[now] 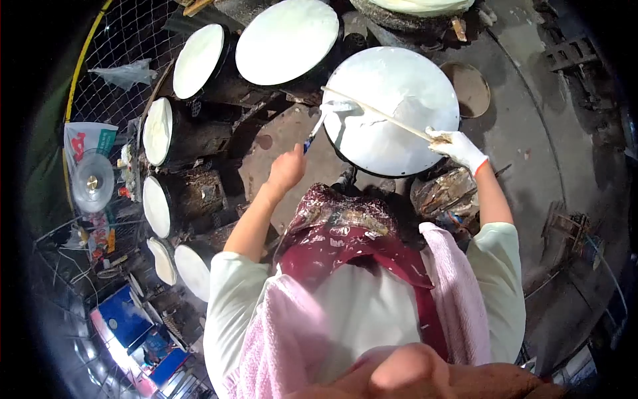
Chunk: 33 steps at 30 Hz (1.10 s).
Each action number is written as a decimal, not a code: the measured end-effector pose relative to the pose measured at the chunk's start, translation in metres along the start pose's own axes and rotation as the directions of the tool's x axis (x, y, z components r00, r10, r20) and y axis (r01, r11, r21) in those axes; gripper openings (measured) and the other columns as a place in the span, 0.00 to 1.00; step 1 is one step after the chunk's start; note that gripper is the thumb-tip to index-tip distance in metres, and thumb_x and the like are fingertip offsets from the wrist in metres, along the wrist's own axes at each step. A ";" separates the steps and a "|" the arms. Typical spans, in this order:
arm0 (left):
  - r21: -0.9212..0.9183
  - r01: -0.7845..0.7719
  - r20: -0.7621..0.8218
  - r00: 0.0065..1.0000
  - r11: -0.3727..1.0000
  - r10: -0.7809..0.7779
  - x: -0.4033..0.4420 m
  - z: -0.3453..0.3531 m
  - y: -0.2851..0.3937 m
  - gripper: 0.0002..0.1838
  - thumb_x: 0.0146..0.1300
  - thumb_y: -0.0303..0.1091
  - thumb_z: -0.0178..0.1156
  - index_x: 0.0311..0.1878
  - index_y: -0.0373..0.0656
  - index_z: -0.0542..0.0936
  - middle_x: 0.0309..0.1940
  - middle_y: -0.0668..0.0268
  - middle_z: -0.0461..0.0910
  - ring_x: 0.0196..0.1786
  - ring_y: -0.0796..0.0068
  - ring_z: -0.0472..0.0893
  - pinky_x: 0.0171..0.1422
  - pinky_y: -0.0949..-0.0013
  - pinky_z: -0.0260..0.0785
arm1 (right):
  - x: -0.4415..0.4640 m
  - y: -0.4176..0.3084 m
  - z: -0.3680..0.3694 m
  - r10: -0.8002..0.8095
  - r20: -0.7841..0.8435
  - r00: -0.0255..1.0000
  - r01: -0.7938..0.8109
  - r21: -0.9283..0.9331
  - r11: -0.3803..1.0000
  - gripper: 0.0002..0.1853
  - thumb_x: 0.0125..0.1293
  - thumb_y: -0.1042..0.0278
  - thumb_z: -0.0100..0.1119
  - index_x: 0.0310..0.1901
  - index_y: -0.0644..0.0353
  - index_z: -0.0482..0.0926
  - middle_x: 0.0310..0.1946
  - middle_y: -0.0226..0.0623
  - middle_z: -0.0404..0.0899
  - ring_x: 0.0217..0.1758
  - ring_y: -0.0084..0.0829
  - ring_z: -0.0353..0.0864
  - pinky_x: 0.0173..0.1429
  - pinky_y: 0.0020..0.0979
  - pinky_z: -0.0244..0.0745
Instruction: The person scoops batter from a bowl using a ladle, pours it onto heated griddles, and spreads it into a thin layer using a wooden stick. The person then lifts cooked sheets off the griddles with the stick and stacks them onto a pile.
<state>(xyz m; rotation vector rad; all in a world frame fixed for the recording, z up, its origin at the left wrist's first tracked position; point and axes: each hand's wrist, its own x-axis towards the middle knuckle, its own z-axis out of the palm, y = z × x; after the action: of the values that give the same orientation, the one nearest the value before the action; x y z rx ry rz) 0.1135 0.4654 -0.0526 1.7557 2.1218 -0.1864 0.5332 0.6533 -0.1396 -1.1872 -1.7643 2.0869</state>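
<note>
A round pan (362,156) in front of me has a white, smooth covering, with an uneven, wrinkled patch near its middle. My bare left hand (288,171) is closed around a blue-handled tool (308,143). The tool's white-coated head (337,106) rests on or just above the pan's left part; I cannot tell whether it touches. My right hand (457,147), in a white glove with an orange cuff, grips a thin wooden stick (379,114) at the pan's right edge. The stick slants across the white surface up to the left.
More round white-topped pans (287,41) curve around the left side and top. A brown round container (467,90) stands right of the pan. Below it sits a cluttered bucket-like holder (448,194). Wire mesh (136,50) and a fan (93,181) are at the left.
</note>
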 end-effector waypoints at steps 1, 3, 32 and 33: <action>-0.008 0.001 0.023 1.000 1.000 -0.001 -0.017 0.003 0.003 0.11 0.66 0.36 0.50 0.41 0.38 0.67 0.24 0.46 0.79 0.29 0.41 0.80 0.34 0.44 0.73 | -0.009 -0.002 0.002 0.034 0.030 0.999 -0.034 0.027 0.999 0.26 0.59 0.75 0.65 0.61 0.68 0.72 0.58 0.33 0.76 0.53 0.20 0.75 0.58 0.23 0.69; -0.040 0.014 0.086 0.996 0.999 -0.011 -0.047 0.011 0.004 0.11 0.66 0.37 0.50 0.43 0.39 0.67 0.23 0.45 0.79 0.29 0.40 0.79 0.33 0.43 0.72 | -0.026 0.006 0.003 0.121 0.077 0.990 -0.120 -0.015 0.993 0.27 0.57 0.76 0.66 0.60 0.69 0.72 0.53 0.34 0.79 0.50 0.20 0.76 0.56 0.23 0.70; -0.981 0.027 -0.018 0.973 0.190 -0.230 -0.175 0.032 -0.193 0.05 0.72 0.32 0.50 0.40 0.42 0.70 0.15 0.78 0.61 0.12 0.88 0.58 0.15 0.79 0.48 | 0.020 -0.022 0.330 0.516 -0.737 0.437 0.133 0.620 0.773 0.15 0.69 0.51 0.53 0.33 0.54 0.72 0.15 0.27 0.69 0.10 0.24 0.65 0.14 0.29 0.62; -0.975 0.012 -0.044 0.968 0.222 -0.245 -0.177 0.036 -0.196 0.05 0.72 0.32 0.50 0.40 0.41 0.70 0.15 0.78 0.61 0.12 0.88 0.58 0.15 0.79 0.48 | 0.019 -0.030 0.331 0.486 -0.760 0.431 0.144 0.590 0.795 0.16 0.69 0.50 0.51 0.31 0.53 0.71 0.16 0.28 0.71 0.10 0.24 0.66 0.12 0.28 0.61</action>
<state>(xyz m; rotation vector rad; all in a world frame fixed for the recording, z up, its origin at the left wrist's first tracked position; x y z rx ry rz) -0.0424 0.2495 -0.0472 0.7669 1.7167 1.1299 0.2946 0.4219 -0.1256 -1.8025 -0.4285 1.3338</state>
